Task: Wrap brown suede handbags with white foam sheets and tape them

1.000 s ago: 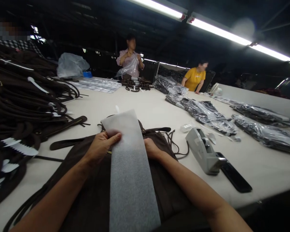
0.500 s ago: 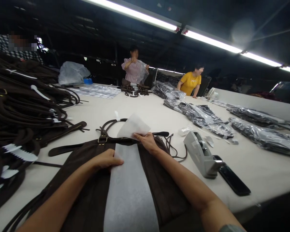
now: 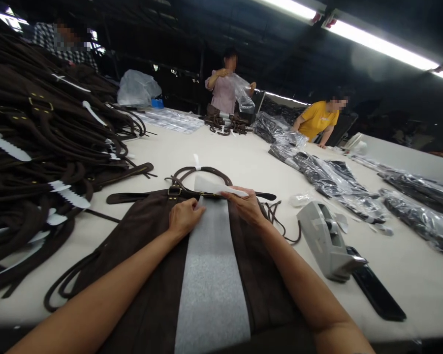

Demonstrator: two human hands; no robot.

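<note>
A dark brown bag (image 3: 147,255) lies flat on the table in front of me, its looped cord handles (image 3: 221,172) pointing away. Down its middle runs a strip of white tissue-like paper (image 3: 214,275), whose far end sticks up past the bag's top edge. My left hand (image 3: 184,216) is closed at the strip's left edge, thumb on the paper, just below a brass buckle (image 3: 174,191). At the top edge my right hand (image 3: 245,204) pinches the folded-over far end of the paper between thumb and fingers.
Brown bags with white ties are heaped at left (image 3: 40,132). A grey tape dispenser (image 3: 327,246) and a black phone (image 3: 378,290) lie at right. Plastic-wrapped bags (image 3: 328,177) line the right side. Co-workers stand beyond, one holding a clear plastic bag (image 3: 241,91).
My right hand has folded the paper's raised far end lower over the top edge. My left hand has moved up along the strip. The camera view has shifted.
</note>
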